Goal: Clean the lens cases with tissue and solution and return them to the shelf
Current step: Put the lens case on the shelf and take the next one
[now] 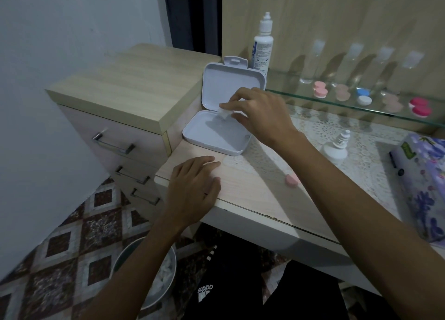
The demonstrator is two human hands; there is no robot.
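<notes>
The right hand reaches forward from the lower right, forearm stretched across the tabletop, wrist slightly bent, fingers curled to pinch a small wad of white tissue against the inside of an open white case. The left hand lies flat, palm down, fingers relaxed and nearly straight, at the tabletop's near left edge, holding nothing.

The case sits at the tabletop's back left corner, its lid standing upright against the drawer unit, its base lying flat, long side running left to right, hinge at the far side. Behind it stands a white solution bottle, upright, its blue label print too blurred to read. A small pink cap lies on the tabletop beside the right forearm. Round lens cases, pink, beige, blue-and-white, sit in a row on the glass shelf. A floral tissue pack lies at right. The dark shorts below show an adidas logo.
</notes>
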